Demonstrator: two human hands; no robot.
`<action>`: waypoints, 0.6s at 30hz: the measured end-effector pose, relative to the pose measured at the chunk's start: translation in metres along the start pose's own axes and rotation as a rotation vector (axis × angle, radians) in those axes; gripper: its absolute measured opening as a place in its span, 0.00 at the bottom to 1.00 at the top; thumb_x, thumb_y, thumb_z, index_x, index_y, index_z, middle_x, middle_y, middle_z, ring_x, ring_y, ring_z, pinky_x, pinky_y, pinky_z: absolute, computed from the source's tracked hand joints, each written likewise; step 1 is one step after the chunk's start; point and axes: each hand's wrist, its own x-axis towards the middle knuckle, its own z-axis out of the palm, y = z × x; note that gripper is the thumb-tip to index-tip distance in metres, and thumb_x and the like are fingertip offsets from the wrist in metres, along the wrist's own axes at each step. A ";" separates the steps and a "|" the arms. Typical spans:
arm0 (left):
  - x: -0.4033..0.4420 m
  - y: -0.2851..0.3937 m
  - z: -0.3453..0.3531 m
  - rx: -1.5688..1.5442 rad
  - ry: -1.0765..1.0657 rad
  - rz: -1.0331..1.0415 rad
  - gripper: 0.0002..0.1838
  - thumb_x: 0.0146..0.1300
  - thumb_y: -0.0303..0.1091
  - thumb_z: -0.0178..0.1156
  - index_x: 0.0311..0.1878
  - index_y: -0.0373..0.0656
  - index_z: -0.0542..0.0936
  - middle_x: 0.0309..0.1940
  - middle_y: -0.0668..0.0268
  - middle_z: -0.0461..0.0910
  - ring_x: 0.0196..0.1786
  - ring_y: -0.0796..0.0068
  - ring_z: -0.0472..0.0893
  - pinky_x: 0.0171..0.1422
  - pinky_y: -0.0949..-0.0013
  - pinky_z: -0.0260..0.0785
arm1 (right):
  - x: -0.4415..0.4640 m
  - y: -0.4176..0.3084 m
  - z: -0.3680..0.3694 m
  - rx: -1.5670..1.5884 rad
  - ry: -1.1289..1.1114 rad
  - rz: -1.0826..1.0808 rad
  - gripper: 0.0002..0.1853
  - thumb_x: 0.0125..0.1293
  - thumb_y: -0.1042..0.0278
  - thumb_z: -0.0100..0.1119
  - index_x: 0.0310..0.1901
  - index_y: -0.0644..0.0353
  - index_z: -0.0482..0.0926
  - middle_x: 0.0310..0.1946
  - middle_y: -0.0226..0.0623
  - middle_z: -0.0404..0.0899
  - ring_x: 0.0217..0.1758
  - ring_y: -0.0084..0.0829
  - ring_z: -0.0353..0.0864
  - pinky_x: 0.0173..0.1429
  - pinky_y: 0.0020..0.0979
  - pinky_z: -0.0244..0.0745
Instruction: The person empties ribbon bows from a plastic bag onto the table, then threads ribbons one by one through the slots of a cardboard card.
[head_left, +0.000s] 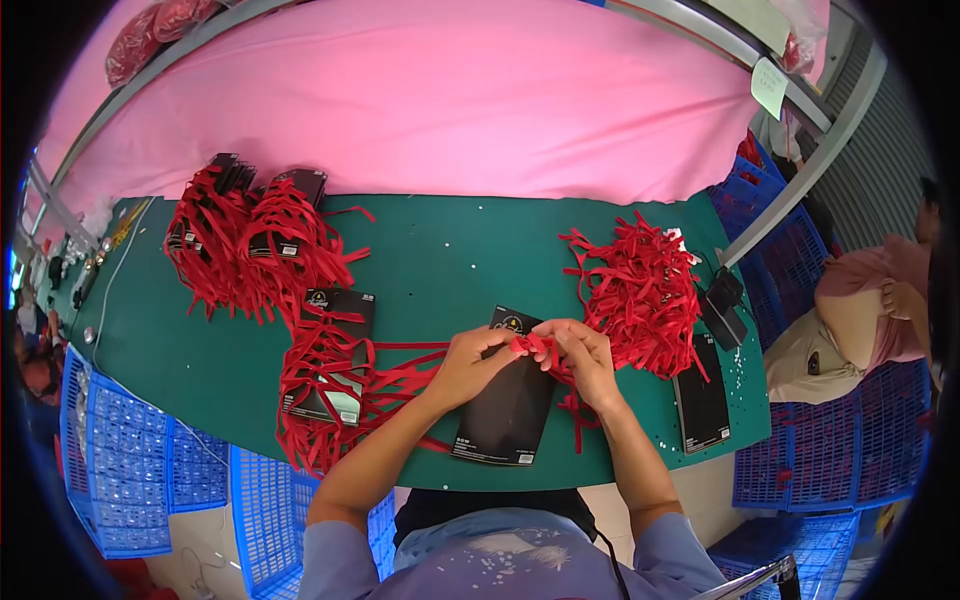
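Observation:
Both my hands meet over a black printed card (500, 420) that lies tilted on the green table. My left hand (474, 368) is closed, its thumb and fingers pinching a red ribbon (532, 346) near the card's top. My right hand (588, 366) is closed on the same ribbon, its fingertips just right of the left ones. The exact shape of the ribbon between the fingertips is too small to make out. Beside my left forearm, a black card (352, 303) carries many red ribbon strips. A pile of red ribbons (640, 290) lies beyond my right hand.
Stacked black cards with red ribbons (255, 240) stand at the back left of the green table (440, 260). Another black card (703, 410) and a dark box (724, 305) lie right. Blue crates (255, 510) surround the table; a person (870, 310) sits at right.

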 end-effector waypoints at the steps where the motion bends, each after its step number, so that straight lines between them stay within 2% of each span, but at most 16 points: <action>1: 0.000 -0.001 0.001 -0.009 0.004 -0.010 0.09 0.68 0.32 0.63 0.46 0.40 0.85 0.39 0.65 0.86 0.42 0.77 0.79 0.51 0.71 0.70 | -0.002 -0.002 0.001 -0.060 0.004 -0.010 0.10 0.72 0.76 0.58 0.51 0.67 0.80 0.39 0.34 0.83 0.36 0.19 0.80 0.39 0.21 0.75; 3: -0.001 -0.002 0.001 -0.023 0.017 -0.034 0.09 0.67 0.32 0.63 0.46 0.40 0.86 0.38 0.65 0.86 0.42 0.78 0.79 0.51 0.71 0.70 | -0.004 -0.005 0.007 -0.176 0.007 -0.027 0.11 0.71 0.77 0.59 0.53 0.68 0.80 0.41 0.35 0.83 0.39 0.20 0.81 0.41 0.22 0.77; 6: -0.001 0.005 -0.002 0.015 0.023 -0.047 0.09 0.67 0.31 0.64 0.46 0.39 0.85 0.39 0.66 0.85 0.43 0.78 0.80 0.51 0.71 0.71 | -0.005 -0.008 0.002 -0.107 -0.013 0.020 0.13 0.69 0.77 0.62 0.54 0.69 0.80 0.42 0.37 0.84 0.40 0.22 0.83 0.42 0.24 0.79; 10: 0.000 0.010 -0.003 0.046 0.147 -0.024 0.07 0.64 0.28 0.65 0.43 0.38 0.85 0.39 0.66 0.85 0.45 0.77 0.81 0.53 0.71 0.72 | -0.005 -0.017 -0.006 -0.025 -0.019 0.146 0.12 0.68 0.79 0.62 0.51 0.70 0.81 0.42 0.38 0.84 0.41 0.23 0.84 0.45 0.25 0.81; 13: 0.001 0.009 -0.005 0.023 0.239 -0.002 0.07 0.62 0.26 0.65 0.43 0.38 0.84 0.40 0.65 0.85 0.47 0.75 0.82 0.55 0.70 0.72 | -0.004 -0.018 -0.008 -0.100 -0.048 0.200 0.11 0.67 0.80 0.62 0.50 0.70 0.81 0.41 0.38 0.84 0.40 0.23 0.84 0.45 0.24 0.81; 16: 0.001 0.011 -0.013 0.004 0.335 0.026 0.09 0.62 0.26 0.63 0.45 0.39 0.84 0.43 0.62 0.85 0.49 0.71 0.83 0.58 0.69 0.72 | -0.006 -0.013 -0.008 -0.115 0.101 0.026 0.10 0.67 0.80 0.62 0.49 0.69 0.81 0.40 0.37 0.84 0.39 0.23 0.84 0.43 0.23 0.80; 18: 0.004 0.012 -0.017 -0.013 0.363 0.035 0.08 0.63 0.27 0.63 0.45 0.40 0.84 0.42 0.62 0.85 0.49 0.71 0.82 0.58 0.68 0.72 | -0.006 -0.014 -0.006 -0.102 0.082 0.028 0.10 0.67 0.80 0.62 0.49 0.68 0.81 0.40 0.36 0.84 0.39 0.22 0.83 0.42 0.23 0.80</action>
